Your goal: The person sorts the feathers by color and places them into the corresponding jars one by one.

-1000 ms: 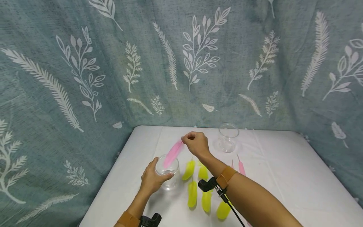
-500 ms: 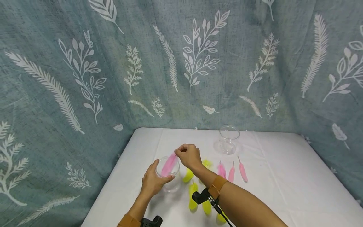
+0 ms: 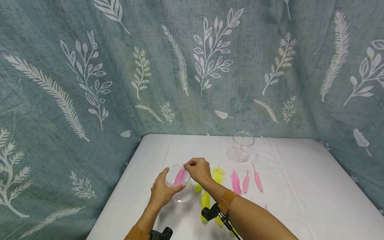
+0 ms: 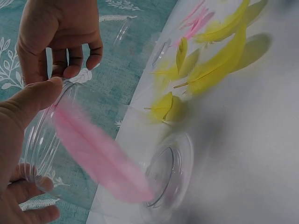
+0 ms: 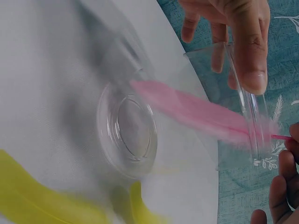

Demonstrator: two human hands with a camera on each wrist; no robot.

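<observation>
My left hand point(image 3: 162, 191) grips a clear, wide-rimmed cup point(image 3: 181, 197), thumb on one side of the rim and fingers around the other. My right hand point(image 3: 198, 170) is at the cup's right rim, pinching the thin quill of a pink feather point(image 3: 179, 177). In the left wrist view the feather point(image 4: 100, 154) hangs slantwise inside the cup, soft end pointing down toward the round base point(image 4: 170, 175). Only the quill tip sticks out past the rim in the right wrist view, between the right fingertips point(image 5: 293, 133).
Several yellow feathers point(image 3: 205, 204) lie on the white table point(image 3: 300, 186) right of the cup, partly hidden by the right forearm. Beyond them lie pink feathers point(image 3: 235, 183). A second clear cup point(image 3: 242, 150) stands at the back. A leaf-patterned curtain point(image 3: 180, 66) hangs behind.
My right hand has come down and slightly left, lowering the pink feather from above the cup into it. The left hand has kept its grip on the cup.
</observation>
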